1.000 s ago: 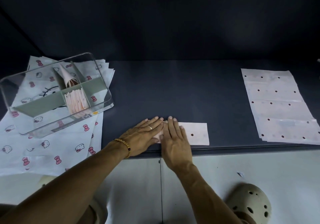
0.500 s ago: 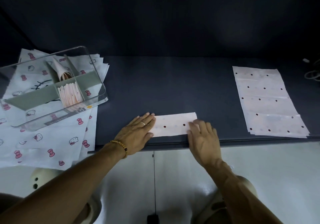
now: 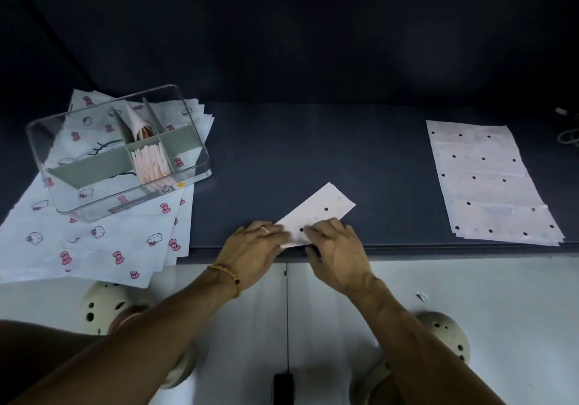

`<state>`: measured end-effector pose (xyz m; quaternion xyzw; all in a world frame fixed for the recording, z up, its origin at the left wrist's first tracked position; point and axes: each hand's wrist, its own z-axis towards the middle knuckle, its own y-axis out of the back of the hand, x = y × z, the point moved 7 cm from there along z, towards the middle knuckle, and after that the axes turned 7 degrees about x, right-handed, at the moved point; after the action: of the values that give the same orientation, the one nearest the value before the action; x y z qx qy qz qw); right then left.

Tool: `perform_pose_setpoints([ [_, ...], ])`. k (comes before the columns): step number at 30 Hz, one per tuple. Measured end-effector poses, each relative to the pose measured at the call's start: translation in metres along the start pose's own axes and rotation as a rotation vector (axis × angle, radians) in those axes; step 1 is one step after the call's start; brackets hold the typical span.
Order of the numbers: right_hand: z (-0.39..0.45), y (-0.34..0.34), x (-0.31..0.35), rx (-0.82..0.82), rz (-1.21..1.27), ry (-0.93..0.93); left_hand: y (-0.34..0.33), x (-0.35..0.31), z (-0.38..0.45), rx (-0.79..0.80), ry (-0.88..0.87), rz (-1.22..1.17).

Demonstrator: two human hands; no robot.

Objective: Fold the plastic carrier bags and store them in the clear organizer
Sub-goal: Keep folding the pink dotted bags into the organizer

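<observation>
Plastic strip (image 3: 316,213) (dotted, angled up to the right) is lying at lower centre on the dark table (image 3: 313,153). Left hand (image 3: 255,248) is pressing its lower end with flat fingers; right hand (image 3: 336,252) is pinching that end. Organizer (image 3: 122,150), upper left, is holding folded bags (image 3: 150,161). 1 stack (image 3: 492,182) is lying at right.

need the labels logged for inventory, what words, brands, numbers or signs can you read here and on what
Nothing readable.
Clear organizer: grey strip label on its near wall, print too small and blurred.
Same wall: small square mark beside a yellow round sticker, neither legible.
Cat-and-bow bags: pictures only.
Dotted strip and dotted bags: dots only.
</observation>
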<state>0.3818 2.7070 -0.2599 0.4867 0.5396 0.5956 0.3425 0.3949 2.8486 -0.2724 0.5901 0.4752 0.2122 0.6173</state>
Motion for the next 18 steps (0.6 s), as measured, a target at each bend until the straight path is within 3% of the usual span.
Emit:
perform_pose_setpoints([
  [2,0.004,-0.001,0.012,-0.028,0.092,-0.014,0.007,-0.002,0.007,-0.026,0.055,-0.046],
  [4,0.009,-0.006,0.005,-0.016,0.212,-0.159,0.011,0.001,0.013,-0.014,0.131,-0.172],
  [7,0.01,-0.01,-0.024,-0.03,0.54,-0.367,0.006,0.012,0.019,0.035,0.236,-0.668],
  [9,0.009,-0.012,-0.04,-0.001,0.692,-0.46,0.001,0.013,0.023,0.067,0.243,-0.809],
  [14,0.015,-0.018,-0.057,0.049,0.687,-0.638,-0.003,0.018,0.037,-0.045,0.373,-0.661],
  [18,0.022,-0.022,-0.058,0.075,0.575,-0.718,-0.007,0.021,0.048,-0.027,0.483,-0.527],
])
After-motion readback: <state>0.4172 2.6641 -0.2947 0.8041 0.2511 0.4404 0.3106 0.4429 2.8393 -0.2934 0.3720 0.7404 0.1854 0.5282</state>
